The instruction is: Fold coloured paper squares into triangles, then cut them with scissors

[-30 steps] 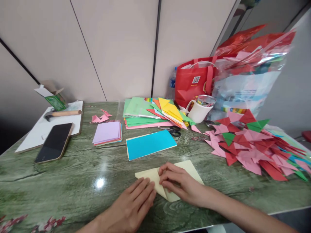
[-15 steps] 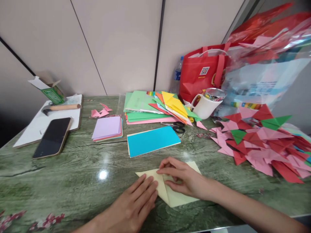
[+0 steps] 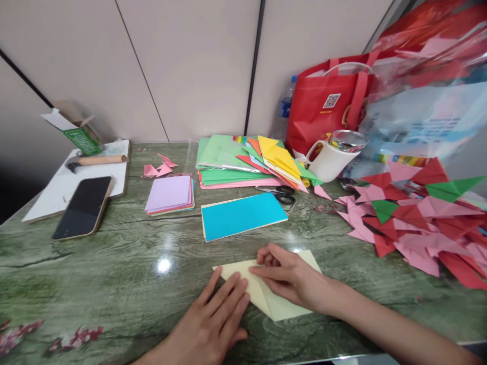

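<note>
A pale yellow sheet of paper lies on the table near its front edge, its left end folded over to a point. My left hand rests flat on that folded end, fingers stretched out. On the upper part of the same fold, my right hand presses with its index fingertip while the other fingers curl in. Just beyond the yellow paper lies a blue rectangular sheet, with a cream edge showing under it.
Lilac-topped square papers, a phone and a hammer are at left. Behind are coloured sheets and black-handled scissors. A white mug, a red bag and folded pink and red papers stand at right.
My right index finger has straightened along the fold and its other fingers have curled in. My left fingers have spread a little, the index toward the paper's left tip. The view has shifted slightly.
</note>
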`<move>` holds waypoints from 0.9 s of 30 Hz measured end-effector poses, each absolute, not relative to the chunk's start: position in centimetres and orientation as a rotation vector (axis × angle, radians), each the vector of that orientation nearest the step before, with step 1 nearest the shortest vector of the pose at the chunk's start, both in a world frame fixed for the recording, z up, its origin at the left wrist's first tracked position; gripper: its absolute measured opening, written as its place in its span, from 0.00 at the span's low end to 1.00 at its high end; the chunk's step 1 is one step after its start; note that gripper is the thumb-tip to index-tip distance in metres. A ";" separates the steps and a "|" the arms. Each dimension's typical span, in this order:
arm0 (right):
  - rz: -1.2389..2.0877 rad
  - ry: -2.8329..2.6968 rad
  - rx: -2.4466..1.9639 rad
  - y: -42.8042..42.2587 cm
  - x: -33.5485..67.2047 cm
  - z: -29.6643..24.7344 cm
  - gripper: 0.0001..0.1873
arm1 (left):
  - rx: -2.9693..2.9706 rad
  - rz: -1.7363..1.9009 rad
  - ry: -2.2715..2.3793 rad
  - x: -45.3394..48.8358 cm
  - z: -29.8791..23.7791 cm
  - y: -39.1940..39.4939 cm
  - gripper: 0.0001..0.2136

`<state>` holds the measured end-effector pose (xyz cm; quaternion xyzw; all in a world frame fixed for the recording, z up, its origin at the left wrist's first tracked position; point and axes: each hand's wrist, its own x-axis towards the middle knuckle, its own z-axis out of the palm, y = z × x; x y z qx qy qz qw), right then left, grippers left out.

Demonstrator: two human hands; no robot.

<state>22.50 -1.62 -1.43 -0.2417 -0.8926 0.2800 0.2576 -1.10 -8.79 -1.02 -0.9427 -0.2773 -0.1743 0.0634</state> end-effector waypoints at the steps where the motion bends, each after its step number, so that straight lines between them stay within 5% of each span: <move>1: 0.762 -2.419 -0.656 -1.6 22.5 -1.5 0.15 | -2.854 -0.513 -0.843 -1.1 -1.0 -8.8 0.16; 13: 0.782 -2.383 -0.652 -1.6 22.6 -1.5 0.17 | -3.010 -0.300 -0.860 -1.3 -0.5 -8.5 0.24; 27: 0.769 -2.411 -0.666 -1.8 22.7 -1.7 0.14 | -2.834 -0.333 -0.936 -2.7 -0.6 -9.3 0.19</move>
